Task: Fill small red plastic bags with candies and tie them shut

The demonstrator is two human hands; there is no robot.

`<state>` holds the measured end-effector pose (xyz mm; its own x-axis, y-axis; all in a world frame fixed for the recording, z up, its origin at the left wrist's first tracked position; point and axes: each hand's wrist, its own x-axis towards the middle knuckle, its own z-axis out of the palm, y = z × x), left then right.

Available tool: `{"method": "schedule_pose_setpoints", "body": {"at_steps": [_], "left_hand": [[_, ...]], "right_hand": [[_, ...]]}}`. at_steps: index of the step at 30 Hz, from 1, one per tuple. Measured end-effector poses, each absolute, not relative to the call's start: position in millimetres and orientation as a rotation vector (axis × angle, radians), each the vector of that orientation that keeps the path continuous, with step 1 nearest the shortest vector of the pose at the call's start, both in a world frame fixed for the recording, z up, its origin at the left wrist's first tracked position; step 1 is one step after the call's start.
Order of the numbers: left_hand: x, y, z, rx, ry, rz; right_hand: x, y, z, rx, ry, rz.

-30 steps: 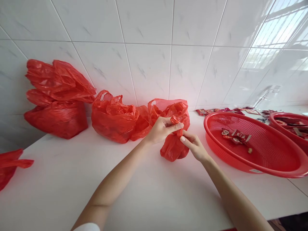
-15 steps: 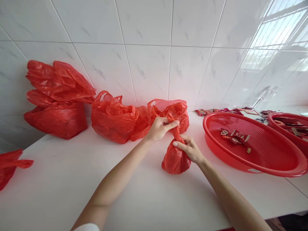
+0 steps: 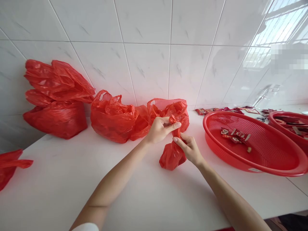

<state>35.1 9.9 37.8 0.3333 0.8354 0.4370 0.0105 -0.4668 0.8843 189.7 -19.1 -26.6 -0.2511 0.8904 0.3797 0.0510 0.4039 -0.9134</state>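
Between my hands is a small red plastic bag, its rounded lower part bulging and its top gathered into a twisted neck. My left hand pinches the upper end of that neck between thumb and fingers. Just below, my right hand is closed round the neck where it meets the bulge. What the bag contains is hidden by the red plastic. Close behind my hands stands an open-topped red bag with crumpled red plastic inside.
A red perforated basket at the right holds several small packets. A second red basket with packets is beyond it, and loose packets lie along the tiled wall. Full red bags stand back left; another red bag is at the left edge.
The held bag's bulge has swung a little left and up, and its neck looks more tightly twisted. Both hands keep their hold in nearly the same place.
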Motion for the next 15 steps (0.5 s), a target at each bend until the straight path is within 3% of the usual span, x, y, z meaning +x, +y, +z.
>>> {"method": "schedule_pose_setpoints", "body": {"at_steps": [11, 15], "left_hand": [[35.3, 13.2, 37.6, 1.608, 0.791, 1.331], [34.5, 9.9, 33.6, 1.687, 0.757, 1.040]], "right_hand": [[188.4, -23.8, -26.0, -0.801, -1.615, 1.038], [189.5, -22.5, -27.6, -0.804, -1.570, 0.996]]}}
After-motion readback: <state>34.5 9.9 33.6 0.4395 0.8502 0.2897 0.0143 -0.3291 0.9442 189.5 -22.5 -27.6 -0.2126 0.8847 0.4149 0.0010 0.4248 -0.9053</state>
